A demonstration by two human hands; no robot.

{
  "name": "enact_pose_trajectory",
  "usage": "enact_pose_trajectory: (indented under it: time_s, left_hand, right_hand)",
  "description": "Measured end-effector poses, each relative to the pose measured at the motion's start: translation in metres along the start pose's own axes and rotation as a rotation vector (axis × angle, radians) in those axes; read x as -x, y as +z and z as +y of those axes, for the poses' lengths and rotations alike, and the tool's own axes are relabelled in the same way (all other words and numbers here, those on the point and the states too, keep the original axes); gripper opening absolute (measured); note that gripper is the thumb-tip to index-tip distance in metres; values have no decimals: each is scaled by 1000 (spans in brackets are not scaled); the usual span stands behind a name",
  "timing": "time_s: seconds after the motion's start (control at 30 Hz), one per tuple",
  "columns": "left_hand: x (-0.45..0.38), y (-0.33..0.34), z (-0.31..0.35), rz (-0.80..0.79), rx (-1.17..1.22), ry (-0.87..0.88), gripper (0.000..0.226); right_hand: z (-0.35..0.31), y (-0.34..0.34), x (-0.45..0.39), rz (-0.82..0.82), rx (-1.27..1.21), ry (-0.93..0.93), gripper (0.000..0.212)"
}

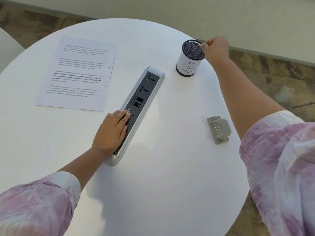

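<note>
A black mesh cup (187, 65) with a white label marked "B" stands at the table's far right. My right hand (215, 48) is at its rim with fingers curled, and it pinches a thin dark item that reaches into the cup; I cannot make out what the item is. My left hand (111, 132) rests flat, fingers straight, on the near end of a grey and black socket strip (141, 96) set in the table's middle. A printed sheet of paper (78, 74) lies at the far left. A grey hole punch (219, 130) sits at the right, below my right forearm.
The round white table (162, 184) fills the view, and its edge curves close by on the right. Patterned floor and a pale wall base lie beyond it. A pale chair edge (6, 48) shows at the far left.
</note>
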State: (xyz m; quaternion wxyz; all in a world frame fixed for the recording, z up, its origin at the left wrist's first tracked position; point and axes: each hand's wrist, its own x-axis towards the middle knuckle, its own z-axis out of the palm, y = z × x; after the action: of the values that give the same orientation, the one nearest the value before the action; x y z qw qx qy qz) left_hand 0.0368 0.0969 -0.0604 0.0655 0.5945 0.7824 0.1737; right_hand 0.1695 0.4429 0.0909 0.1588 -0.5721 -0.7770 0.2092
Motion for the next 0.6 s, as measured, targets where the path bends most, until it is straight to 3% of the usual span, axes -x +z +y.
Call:
enact_pose_trajectory:
  time_s: [0.1, 0.37, 0.6]
  left_hand:
    - [0, 0, 0, 1, -1, -4, 45]
    - [0, 0, -1, -15, -3, -11, 45]
    - [0, 1, -1, -18, -9, -5, 45]
  right_hand:
    - [3, 1, -2, -28, 1, -8, 24]
    - [14, -1, 12, -15, -164, -25, 31]
    - [51, 0, 108, 24, -415, -67, 23]
